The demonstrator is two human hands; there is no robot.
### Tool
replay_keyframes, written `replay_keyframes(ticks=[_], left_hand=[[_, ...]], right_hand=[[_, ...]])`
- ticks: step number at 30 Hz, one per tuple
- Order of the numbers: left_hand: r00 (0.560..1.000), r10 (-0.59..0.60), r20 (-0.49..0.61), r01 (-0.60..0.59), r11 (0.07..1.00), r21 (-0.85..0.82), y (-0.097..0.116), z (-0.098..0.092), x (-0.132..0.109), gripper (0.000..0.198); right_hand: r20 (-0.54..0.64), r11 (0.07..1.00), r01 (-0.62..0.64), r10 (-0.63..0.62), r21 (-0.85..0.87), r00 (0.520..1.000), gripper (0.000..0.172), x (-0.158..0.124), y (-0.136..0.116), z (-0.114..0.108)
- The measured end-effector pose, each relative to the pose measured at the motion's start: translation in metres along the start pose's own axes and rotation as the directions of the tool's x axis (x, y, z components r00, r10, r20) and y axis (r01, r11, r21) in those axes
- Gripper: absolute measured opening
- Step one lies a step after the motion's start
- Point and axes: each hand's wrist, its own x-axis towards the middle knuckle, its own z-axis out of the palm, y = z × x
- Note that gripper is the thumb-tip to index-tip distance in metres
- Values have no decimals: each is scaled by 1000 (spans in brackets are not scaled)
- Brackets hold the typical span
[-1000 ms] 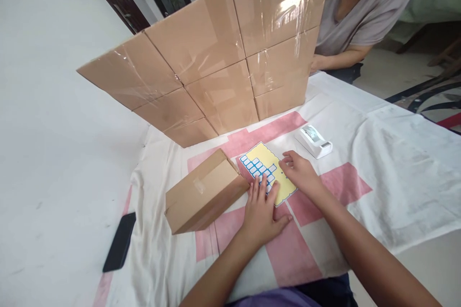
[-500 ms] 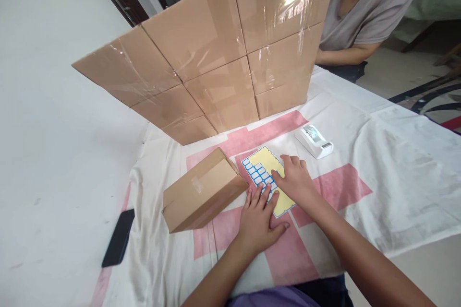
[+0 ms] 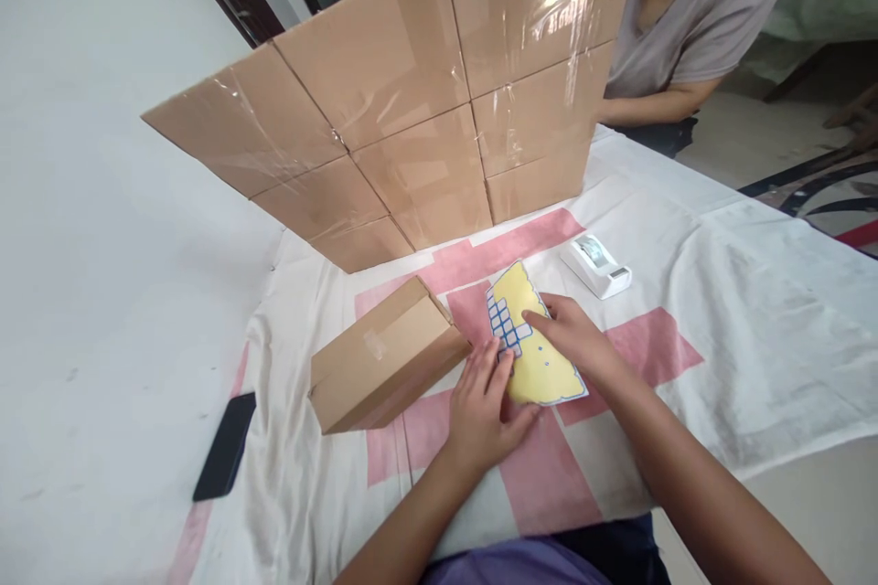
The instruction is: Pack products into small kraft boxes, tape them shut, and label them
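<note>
A yellow paper sheet (image 3: 545, 381) with a wavy blue edge and a block of blue-outlined pale squares is tilted up off the tabletop on its right side. My right hand (image 3: 574, 335) grips that right edge, thumb on the printed face and fingers behind it, mostly hidden. At the sheet's lower left, my left hand (image 3: 476, 420) lies with fingers stretched out, their tips at the squares, thumb apart near the bottom edge. A white tape dispenser (image 3: 604, 276) stands just beyond my right hand. Left of the sheet is a closed cardboard box (image 3: 384, 361).
A tall cardboard panel (image 3: 412, 128) stands across the back of the table. The white cloth (image 3: 741, 329) has wrinkles and pink patches. A black phone (image 3: 226, 448) lies at the left. Behind the panel, at right, sits a person (image 3: 692, 37) in a grey top.
My right hand has closed on the sheet's right edge and lifted it, so the sheet now tilts and has shifted slightly right. My left hand has moved a little toward me.
</note>
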Motion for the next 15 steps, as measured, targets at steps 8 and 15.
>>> replay_keyframes(ticks=[8,15], left_hand=[[948,-141,-284,135,990,-43,25,-36,71,49],[945,-117,-305,163,978,130,20,-34,84,19]], right_hand=[[-172,925,285,-247,253,954,43,-8,-8,6],[-89,925,315,-303,213,949,29,-9,-1,11]])
